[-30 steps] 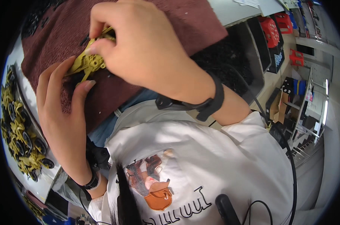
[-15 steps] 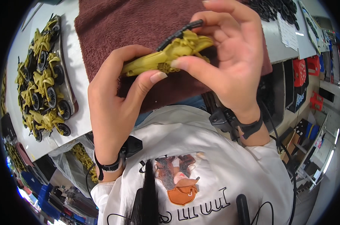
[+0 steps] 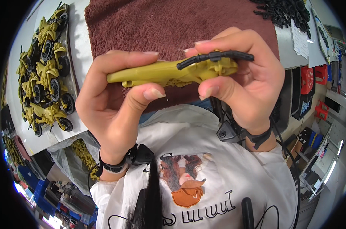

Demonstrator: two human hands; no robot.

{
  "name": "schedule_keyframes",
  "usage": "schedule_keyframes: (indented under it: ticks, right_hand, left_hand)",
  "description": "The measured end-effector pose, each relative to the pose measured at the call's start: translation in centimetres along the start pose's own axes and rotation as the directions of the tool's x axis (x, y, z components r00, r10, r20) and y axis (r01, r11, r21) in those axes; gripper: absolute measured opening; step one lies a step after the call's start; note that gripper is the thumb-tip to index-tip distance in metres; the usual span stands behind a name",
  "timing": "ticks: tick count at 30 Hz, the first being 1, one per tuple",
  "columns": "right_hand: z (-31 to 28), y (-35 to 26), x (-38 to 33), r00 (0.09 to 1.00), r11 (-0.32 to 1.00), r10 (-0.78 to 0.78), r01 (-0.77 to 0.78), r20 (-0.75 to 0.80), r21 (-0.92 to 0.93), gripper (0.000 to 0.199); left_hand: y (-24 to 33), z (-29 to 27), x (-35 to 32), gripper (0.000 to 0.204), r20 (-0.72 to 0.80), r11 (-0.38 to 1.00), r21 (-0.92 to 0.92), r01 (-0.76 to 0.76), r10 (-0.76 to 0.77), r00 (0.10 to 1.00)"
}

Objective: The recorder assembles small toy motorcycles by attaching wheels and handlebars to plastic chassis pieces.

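Note:
Between my hands is an olive-yellow toy motorcycle body (image 3: 154,73), held level above a dark red towel. My left hand (image 3: 113,91) pinches its tapered tail end between thumb and fingers. At the other end, my right hand (image 3: 245,76) grips the front with its thumb below and fingers above. A black handlebar (image 3: 215,57) lies across the front of the body, its far end against my right fingers. No wheels show on this body.
On the left, several finished-looking toy motorcycles (image 3: 47,76) with black wheels stand on a tray. The towel (image 3: 142,26) covers the table's middle. Black parts (image 3: 285,13) are heaped at the back right, beside a paper sheet (image 3: 299,40). A plastic bag (image 3: 72,156) with yellow pieces hangs below left.
The toy body has turned, so its top and the handlebar face up more. The handlebar now lies across the front end. My right hand has lowered and closed around the front.

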State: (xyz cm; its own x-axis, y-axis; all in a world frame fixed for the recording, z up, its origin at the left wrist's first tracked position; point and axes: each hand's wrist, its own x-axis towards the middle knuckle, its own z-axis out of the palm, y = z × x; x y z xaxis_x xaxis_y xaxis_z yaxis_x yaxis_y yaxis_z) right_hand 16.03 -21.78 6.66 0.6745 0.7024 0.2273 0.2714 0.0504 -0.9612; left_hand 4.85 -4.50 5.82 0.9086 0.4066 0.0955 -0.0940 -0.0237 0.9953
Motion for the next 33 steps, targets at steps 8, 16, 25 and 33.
schedule_keyframes:
  ticks: [8,16,25,33]
  right_hand:
    - [0.1,0.4,0.3,0.996,0.973,0.079,-0.087,0.044,0.213,0.038]
    - [-0.5,1.5,0.3,0.948,0.750,0.313,-0.280,0.051,0.599,0.045]
    - [0.2,1.1,0.0,0.962,0.857,0.269,-0.216,-0.049,0.467,0.057]
    - [0.8,0.5,-0.4,0.981,0.919,0.190,-0.167,-0.029,0.356,0.051]
  left_hand:
    - [1.0,-0.5,0.8,0.039,0.063,0.999,0.024,0.038,-0.039,0.997]
    - [0.8,-0.1,1.0,0.057,0.214,0.974,-0.152,0.166,-0.132,0.968]
    - [-0.2,1.3,0.3,0.038,0.041,0.994,-0.106,0.021,-0.016,0.999]
    - [-1.6,1.0,0.2,0.036,0.069,0.966,-0.011,-0.260,0.260,0.963]
